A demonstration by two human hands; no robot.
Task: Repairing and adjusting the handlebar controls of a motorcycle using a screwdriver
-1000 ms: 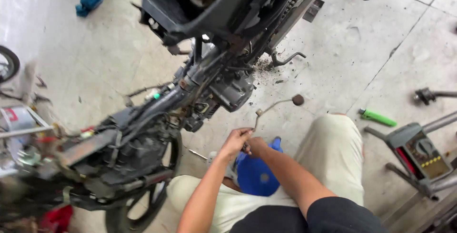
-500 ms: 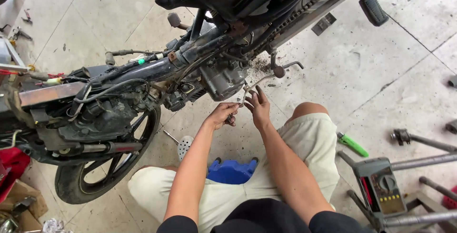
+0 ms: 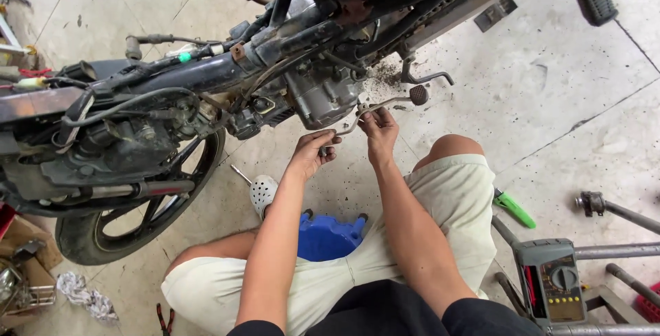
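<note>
Both hands work at a bent metal lever [image 3: 375, 108] just below the motorcycle's engine [image 3: 320, 95]. The right hand [image 3: 379, 131] has its grip closed on the lever's middle, while the left hand [image 3: 313, 153] curls its grip shut around the lever's lower end. A blue stool [image 3: 326, 236] stands on the floor between the person's knees.
</note>
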